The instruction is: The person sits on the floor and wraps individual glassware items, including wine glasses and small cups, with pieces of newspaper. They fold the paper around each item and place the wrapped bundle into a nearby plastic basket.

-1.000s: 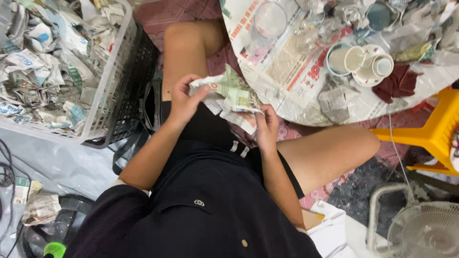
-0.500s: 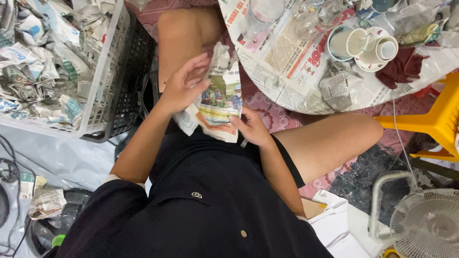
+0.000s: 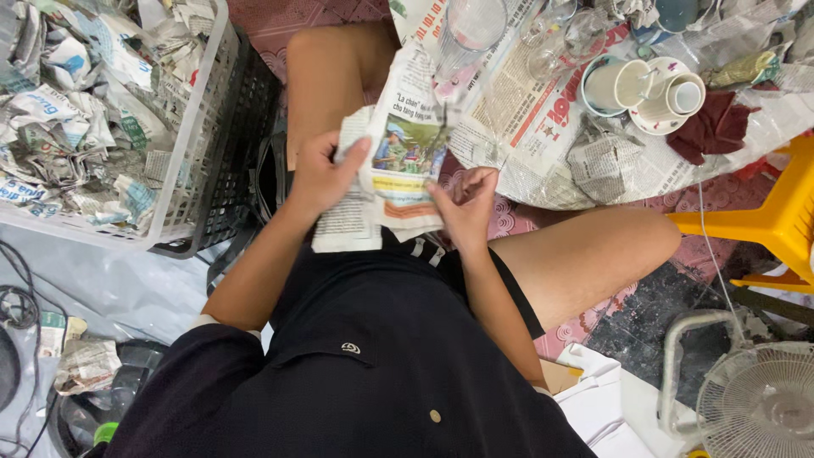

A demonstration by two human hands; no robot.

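Newspaper (image 3: pixel 398 170) held over the lap, both hands grasping it: left hand (image 3: pixel 322 174) at its left edge, right hand (image 3: pixel 462 203) at its lower right, beside the desk (image 3: pixel 543 127).

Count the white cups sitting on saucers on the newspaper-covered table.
2. One larger white cup lies tipped on the blue-rimmed saucer; a smaller white cup sits on the saucer right of it. More may hide under the crumpled paper nearby.

Bright, even light with soft shadows; sharp centre, slight wide-angle stretch at edges.
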